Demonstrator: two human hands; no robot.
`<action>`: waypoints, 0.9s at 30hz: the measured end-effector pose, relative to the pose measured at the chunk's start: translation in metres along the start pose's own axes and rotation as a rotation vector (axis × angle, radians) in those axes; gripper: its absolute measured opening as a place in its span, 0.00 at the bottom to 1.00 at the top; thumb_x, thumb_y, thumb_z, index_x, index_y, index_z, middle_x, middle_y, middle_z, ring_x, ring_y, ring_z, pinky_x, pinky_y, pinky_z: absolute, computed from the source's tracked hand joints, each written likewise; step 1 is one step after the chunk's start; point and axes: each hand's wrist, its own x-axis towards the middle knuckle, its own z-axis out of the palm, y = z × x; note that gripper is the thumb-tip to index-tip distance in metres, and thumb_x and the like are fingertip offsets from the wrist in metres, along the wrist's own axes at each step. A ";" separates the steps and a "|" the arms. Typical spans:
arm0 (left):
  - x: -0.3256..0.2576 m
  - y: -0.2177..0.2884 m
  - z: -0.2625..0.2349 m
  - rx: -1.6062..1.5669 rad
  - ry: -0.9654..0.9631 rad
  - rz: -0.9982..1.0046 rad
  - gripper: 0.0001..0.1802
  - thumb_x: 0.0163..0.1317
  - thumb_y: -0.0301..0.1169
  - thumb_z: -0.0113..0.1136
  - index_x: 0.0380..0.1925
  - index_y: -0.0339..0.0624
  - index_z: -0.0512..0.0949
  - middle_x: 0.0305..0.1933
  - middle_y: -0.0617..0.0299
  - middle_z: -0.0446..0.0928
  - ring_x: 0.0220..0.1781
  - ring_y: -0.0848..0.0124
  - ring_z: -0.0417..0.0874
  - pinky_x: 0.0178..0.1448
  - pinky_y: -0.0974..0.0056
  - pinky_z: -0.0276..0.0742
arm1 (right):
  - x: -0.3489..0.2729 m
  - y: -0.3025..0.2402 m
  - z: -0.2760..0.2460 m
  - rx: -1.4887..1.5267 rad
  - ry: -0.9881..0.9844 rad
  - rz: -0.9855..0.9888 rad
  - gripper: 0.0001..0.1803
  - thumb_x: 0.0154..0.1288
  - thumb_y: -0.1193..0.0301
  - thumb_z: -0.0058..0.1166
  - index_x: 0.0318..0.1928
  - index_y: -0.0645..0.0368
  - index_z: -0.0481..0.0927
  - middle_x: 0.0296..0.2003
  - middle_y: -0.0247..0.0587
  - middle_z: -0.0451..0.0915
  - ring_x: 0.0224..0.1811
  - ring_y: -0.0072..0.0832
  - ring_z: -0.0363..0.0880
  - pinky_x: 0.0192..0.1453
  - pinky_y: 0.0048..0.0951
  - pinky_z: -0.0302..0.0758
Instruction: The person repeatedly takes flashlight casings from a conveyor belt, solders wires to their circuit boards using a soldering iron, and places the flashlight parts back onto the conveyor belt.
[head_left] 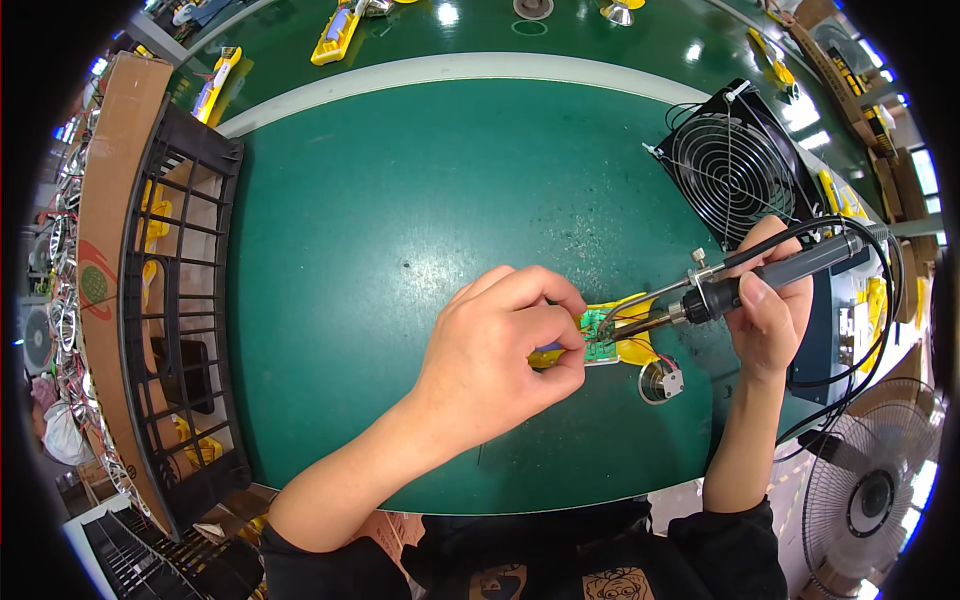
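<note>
A soldering iron (815, 265) with a black handle and a thin metal feed tube is gripped in my right hand (768, 315). Its tip touches or hovers just over a small green circuit board (597, 324); I cannot tell which. The board lies in a yellow plastic housing (636, 349) with thin red and dark wires. My left hand (500, 345) has its thumb and fingertips pinched together at the board's left edge, and what they hold is too small to make out. Partly behind those fingers shows a bluish-purple piece. A round silver metal part (660, 382) lies right of the housing.
A green mat (380, 200) covers the bench. A black fan with a wire grille (735, 175) stands at the far right. On the left is a black plastic crate (185, 300) holding yellow parts. Black cables (885, 330) loop beside my right arm, above a standing fan (870, 492).
</note>
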 end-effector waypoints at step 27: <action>0.001 -0.002 0.000 0.023 -0.015 0.006 0.04 0.32 0.23 0.60 0.13 0.41 0.76 0.29 0.66 0.74 0.24 0.73 0.71 0.31 0.69 0.68 | 0.001 0.001 0.001 -0.002 0.015 0.022 0.10 0.44 0.71 0.49 0.24 0.66 0.67 0.17 0.33 0.65 0.10 0.12 0.56 0.13 0.12 0.52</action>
